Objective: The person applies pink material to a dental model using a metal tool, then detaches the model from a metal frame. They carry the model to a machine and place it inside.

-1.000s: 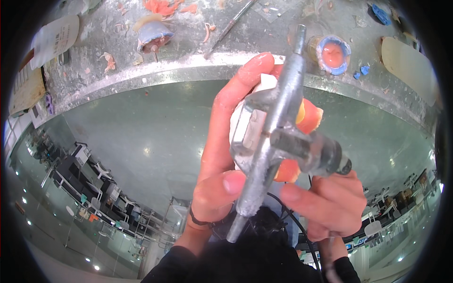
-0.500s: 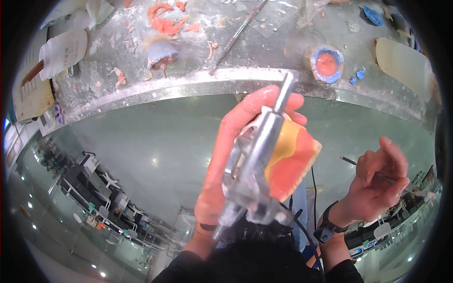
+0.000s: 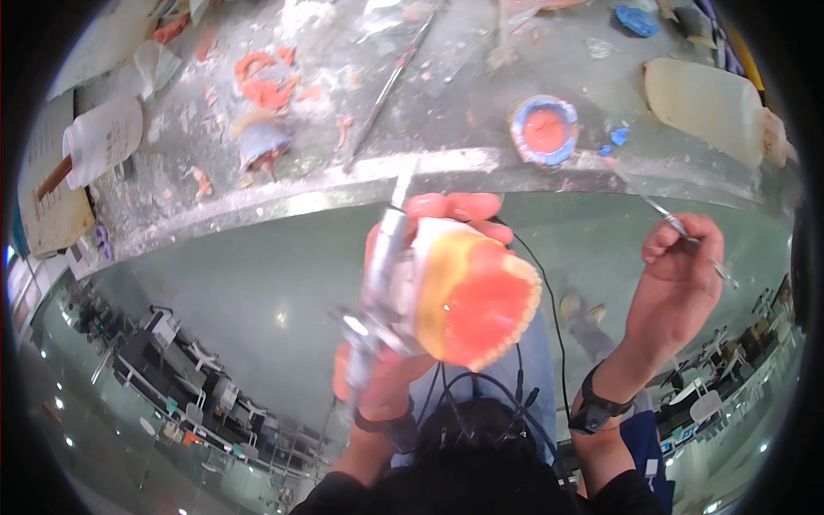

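My left hand (image 3: 382,386) is wrapped from behind round a metal dental articulator (image 3: 388,257), its fingertips showing past the top. Mounted on it is a dental cast (image 3: 433,292) with yellow and glossy pink-red wax and a curved row of pale teeth along the right edge. The metal parts are blurred. Off to the right, my right hand (image 3: 682,275) grips a thin metal wax carver (image 3: 665,215) between its fingers. Its far end points up toward the bench edge, near the blue-rimmed cup (image 3: 544,130) of pink material; the tip is blurred.
On the grey bench (image 3: 455,103) lie a long metal rod-like tool (image 3: 390,90), pink scraps (image 3: 264,81), a tipped small cup (image 3: 262,142) and blue bits (image 3: 619,136). Translucent plastic containers stand at left (image 3: 107,137) and right (image 3: 704,107). Black cables (image 3: 554,309) hang below my hands.
The articulator has turned and shifted left and down, bringing the pink wax face more into view. My right hand has turned and risen, and its carver now points toward the bench.
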The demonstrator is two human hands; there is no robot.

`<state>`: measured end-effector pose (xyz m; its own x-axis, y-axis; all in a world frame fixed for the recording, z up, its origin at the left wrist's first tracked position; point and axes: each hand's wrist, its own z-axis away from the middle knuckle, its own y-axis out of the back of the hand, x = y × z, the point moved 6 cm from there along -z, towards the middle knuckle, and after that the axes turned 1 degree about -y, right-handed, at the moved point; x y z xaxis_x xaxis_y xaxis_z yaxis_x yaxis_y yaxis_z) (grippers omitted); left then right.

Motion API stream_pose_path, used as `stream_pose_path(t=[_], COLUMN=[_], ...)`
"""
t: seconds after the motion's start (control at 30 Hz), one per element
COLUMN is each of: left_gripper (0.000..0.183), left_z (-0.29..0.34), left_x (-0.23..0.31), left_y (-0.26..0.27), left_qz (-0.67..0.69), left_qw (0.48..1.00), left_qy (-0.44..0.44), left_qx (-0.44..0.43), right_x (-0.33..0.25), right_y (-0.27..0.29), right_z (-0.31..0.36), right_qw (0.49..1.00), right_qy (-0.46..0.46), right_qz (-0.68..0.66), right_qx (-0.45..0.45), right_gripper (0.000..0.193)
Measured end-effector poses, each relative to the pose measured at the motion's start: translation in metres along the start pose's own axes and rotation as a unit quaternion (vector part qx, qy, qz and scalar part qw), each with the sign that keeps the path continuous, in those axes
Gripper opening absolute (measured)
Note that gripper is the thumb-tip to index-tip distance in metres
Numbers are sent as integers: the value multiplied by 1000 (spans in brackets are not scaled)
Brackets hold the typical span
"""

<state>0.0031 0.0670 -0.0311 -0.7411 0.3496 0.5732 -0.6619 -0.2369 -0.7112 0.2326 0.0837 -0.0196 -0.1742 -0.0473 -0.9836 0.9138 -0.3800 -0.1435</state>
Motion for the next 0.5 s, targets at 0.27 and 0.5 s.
stream_pose_path(t=[0.27, 0.5], left_gripper=[74, 66], left_z=[-4, -11], left_x=[-12, -12], left_y=[2, -12], left_qz=[64, 91], left_qw=[998, 981], left_qy=[12, 60], left_qx=[23, -160], right_x=[-8, -24], right_y=[-14, -28], right_z=[3, 17], right_qw=[997, 973], right_qy=[-21, -60], right_qz=[-36, -105], right_qx=[-64, -195], right_gripper=[27, 17])
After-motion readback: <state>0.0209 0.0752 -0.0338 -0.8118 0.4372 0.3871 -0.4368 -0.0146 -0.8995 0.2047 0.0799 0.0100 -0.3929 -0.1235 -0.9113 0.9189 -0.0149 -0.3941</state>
